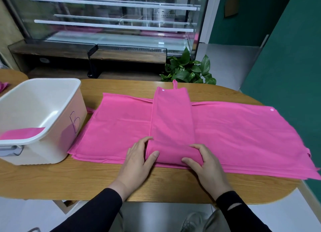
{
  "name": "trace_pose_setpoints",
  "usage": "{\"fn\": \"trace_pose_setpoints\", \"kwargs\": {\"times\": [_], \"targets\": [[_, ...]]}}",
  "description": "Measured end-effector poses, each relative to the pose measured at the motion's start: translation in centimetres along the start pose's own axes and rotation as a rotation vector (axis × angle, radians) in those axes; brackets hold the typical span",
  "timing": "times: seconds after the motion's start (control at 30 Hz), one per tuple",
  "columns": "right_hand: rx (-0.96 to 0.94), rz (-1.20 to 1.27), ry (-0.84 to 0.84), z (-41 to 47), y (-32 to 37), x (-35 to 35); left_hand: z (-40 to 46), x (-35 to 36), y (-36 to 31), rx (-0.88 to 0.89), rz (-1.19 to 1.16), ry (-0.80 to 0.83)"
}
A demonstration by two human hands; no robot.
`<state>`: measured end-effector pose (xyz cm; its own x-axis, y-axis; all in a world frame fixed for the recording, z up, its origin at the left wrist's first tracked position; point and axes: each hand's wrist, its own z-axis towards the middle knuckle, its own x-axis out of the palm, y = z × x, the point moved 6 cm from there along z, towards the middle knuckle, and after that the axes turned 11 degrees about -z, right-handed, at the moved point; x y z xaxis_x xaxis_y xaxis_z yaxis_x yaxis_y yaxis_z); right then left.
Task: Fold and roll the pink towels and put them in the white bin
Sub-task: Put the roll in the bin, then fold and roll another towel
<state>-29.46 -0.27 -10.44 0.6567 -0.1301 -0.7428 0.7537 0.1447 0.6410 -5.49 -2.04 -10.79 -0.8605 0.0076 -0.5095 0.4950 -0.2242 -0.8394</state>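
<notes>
**Both hands at the near end of a folded pink towel**

Clearly, from the head camera, the left hand [139, 159] and the right hand [206, 164] sit at the near end of a folded towel [171, 125], a long narrow strip running away from the person. The left thumb lies on top of the strip's near edge while its fingers press against the left side. The right hand curls over the near right corner, thumb on the front edge; whether its fingertips tuck under the cloth is hard to tell. The strip lies across a stack of flat towels [243, 138] spread on the wooden table [86, 181].

At the left stands the white bin [57, 127], marked with a letter B. Inside it, at the near wall, sits one pink towel [22, 132], seemingly rolled.
</notes>
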Motion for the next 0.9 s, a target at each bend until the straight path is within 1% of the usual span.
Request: {"fn": "trace_pose_setpoints", "kwargs": {"times": [0.13,0.23,0.37,0.4,0.6,0.77,0.9], "targets": [[0.016,-0.012,0.019,0.2,0.0,0.1,0.0,0.0,-0.2,-0.003,0.030,0.014],[0.008,-0.022,-0.005,0.0,0.1,0.1,0.3,0.1,-0.3,-0.019,0.033,-0.006],[-0.102,-0.090,0.012,-0.1,0.7,0.3,0.3,0.0,0.3,-0.114,-0.004,-0.035],[-0.107,-0.093,0.023,-0.1,0.6,0.3,0.3,0.0,0.3,-0.114,-0.008,-0.038],[-0.058,-0.041,0.017,0.1,-0.2,0.3,0.3,0.2,-0.2,0.052,0.047,-0.006],[0.035,0.044,0.002,0.1,-1.1,0.3,0.2,0.1,-0.2,0.090,0.037,0.008],[0.071,0.102,-0.027,0.0,-1.6,0.2,0.0,-0.1,-0.3,0.075,0.006,-0.006]]}}
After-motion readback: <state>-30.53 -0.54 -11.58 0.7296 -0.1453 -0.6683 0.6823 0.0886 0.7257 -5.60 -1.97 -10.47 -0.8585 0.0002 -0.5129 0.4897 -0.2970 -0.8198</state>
